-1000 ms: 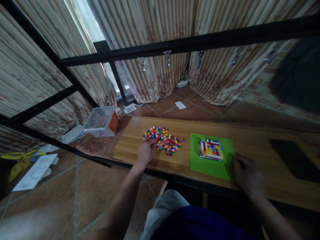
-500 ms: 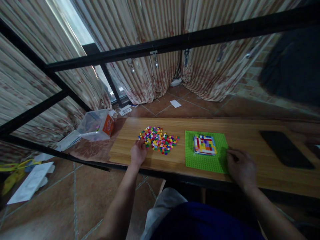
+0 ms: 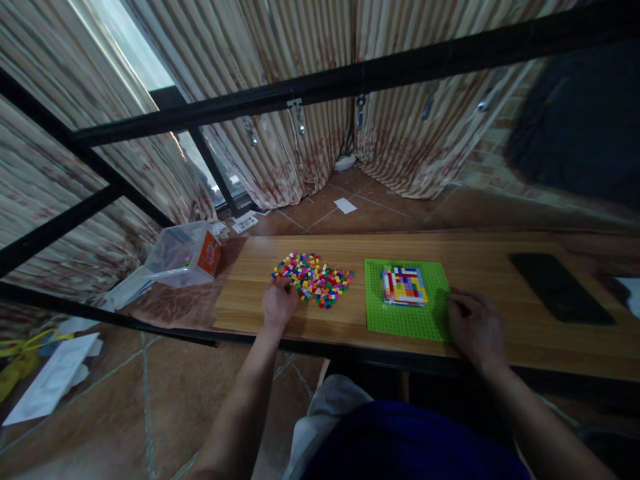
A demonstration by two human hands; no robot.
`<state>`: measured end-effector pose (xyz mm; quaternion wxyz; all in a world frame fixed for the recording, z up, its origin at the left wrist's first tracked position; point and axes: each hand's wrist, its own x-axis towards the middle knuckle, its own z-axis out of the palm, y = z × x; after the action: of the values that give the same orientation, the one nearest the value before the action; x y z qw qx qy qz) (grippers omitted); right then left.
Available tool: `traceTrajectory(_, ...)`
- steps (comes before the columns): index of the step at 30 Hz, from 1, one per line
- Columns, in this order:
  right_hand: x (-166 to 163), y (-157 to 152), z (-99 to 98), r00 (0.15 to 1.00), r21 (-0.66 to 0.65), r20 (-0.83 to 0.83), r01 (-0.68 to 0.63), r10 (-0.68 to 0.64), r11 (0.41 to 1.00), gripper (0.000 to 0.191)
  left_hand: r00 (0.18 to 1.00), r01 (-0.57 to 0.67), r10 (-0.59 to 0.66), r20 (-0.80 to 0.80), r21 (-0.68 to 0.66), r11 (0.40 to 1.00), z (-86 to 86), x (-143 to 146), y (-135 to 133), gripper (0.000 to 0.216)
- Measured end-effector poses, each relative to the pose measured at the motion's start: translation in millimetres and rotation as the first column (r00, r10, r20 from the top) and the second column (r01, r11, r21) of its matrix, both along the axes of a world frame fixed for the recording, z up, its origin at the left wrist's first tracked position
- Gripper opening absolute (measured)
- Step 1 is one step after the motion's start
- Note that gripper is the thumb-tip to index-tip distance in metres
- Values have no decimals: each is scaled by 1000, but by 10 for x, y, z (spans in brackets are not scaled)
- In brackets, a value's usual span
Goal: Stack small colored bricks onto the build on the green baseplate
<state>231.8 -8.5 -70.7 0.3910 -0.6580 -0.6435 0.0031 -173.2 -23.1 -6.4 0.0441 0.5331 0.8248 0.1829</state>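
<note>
A loose pile of small coloured building bricks (image 3: 320, 283) lies on the wooden table, left of the middle. At its near left edge is my left hand (image 3: 279, 303), fingertips bent together against the bricks; whatever they pinch is too small to make out. To the right lies a green studded baseplate (image 3: 383, 317). On it stands a low square build of multicoloured bricks (image 3: 405, 287) with a stepped top. My right hand (image 3: 475, 327) rests at the baseplate's right edge with curled fingers, and I cannot see what is inside them.
A dark flat panel (image 3: 560, 287) lies on the wooden table (image 3: 505, 267) at the right. A clear plastic box (image 3: 175, 257) with an orange label stands off the table's left end. Behind run a black metal bar (image 3: 320, 87) and striped curtains (image 3: 285, 147).
The view has shifted slightly, so everything sits a little further left. The left fingers have moved slightly at the pile's edge; the right hand stays beside the baseplate.
</note>
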Motion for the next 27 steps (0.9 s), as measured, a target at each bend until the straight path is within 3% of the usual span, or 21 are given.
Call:
traceTrajectory(10,-11,-3,7,1000,4,-17,-12,12,1000,32,999,39,-40,-8,-81,996,62,-14,149,26)
traceTrajectory(16,-30,2,13,999,3,-32,4,-4,1000,31,989,144,-145,-39,-24,989,10,-90,122,36)
traceTrajectory(27,-47,8,17,998,42,-58,-20,22,999,33,979,202,-202,6,8,979,10,-167,167,22)
